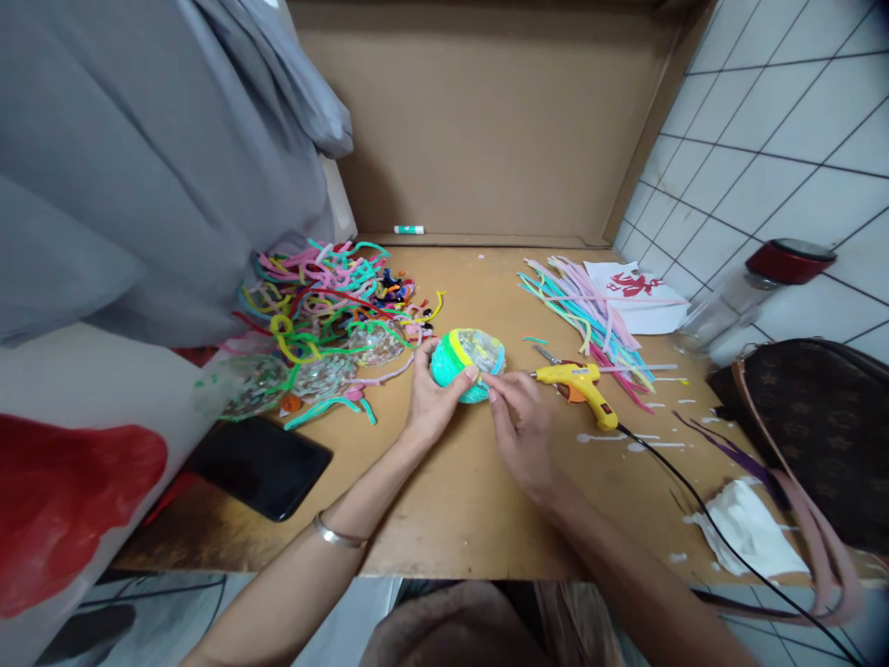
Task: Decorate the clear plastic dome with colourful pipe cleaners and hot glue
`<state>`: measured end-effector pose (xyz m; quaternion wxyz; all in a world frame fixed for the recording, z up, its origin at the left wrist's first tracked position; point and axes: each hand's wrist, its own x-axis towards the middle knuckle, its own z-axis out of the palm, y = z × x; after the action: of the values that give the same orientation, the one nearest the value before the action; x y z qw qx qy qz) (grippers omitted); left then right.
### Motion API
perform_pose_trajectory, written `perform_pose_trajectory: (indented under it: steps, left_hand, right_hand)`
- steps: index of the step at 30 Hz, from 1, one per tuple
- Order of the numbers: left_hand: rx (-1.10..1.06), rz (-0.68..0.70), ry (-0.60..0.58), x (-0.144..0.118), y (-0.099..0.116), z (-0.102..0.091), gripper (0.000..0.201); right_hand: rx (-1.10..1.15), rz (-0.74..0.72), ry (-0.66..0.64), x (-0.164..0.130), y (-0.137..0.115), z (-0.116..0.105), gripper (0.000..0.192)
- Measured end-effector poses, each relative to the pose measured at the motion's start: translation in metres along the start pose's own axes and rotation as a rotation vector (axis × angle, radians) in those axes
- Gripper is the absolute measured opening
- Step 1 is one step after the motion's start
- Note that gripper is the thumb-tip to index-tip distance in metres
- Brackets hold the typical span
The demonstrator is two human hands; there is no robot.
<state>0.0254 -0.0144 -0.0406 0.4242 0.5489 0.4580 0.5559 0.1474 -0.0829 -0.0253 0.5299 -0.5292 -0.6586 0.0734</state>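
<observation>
My left hand (437,394) is closed around the side of a small clear ball (482,348) partly wrapped in teal, green and yellow pipe cleaners. Its thumb presses on the near side, below the bare see-through part. Against the ball's right edge, my right hand (518,412) has thumb and fingers in a pinch; whatever is between them is too small to make out. A yellow hot glue gun (580,382) lies on its side just right of that hand, over scissors with orange handles (570,393).
Left are a heap of loose pipe cleaners (326,287), clear plastic pieces (323,378) and a phone (262,466). Right are straight pipe cleaners (590,310), a glass bottle (729,310), a brown bag (820,426), crumpled tissue (754,528) and the gun's cord (684,477). A glue stick (409,230) lies behind.
</observation>
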Motion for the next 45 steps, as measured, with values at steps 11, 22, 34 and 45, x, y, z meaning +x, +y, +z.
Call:
perform_pose_trajectory:
  steps: [11,22,34,45]
  left_hand:
    - [0.012,0.007,0.059,0.009,-0.002,-0.007,0.066]
    - [-0.125,0.017,0.085,0.013,0.004,-0.013,0.065]
    - [-0.306,-0.135,-0.001,0.013,-0.002,-0.009,0.070]
    - [-0.330,-0.106,0.012,0.015,-0.005,-0.008,0.068]
  right_hand:
    - [-0.357,-0.158,0.090,0.006,0.027,-0.023,0.017]
    - [-1.032,0.571,-0.175,0.008,0.078,-0.072,0.053]
    - [-0.642,0.167,0.365,0.016,0.050,-0.057,0.026]
    - [-0.673,-0.109,0.330,0.024,0.036,-0.038,0.014]
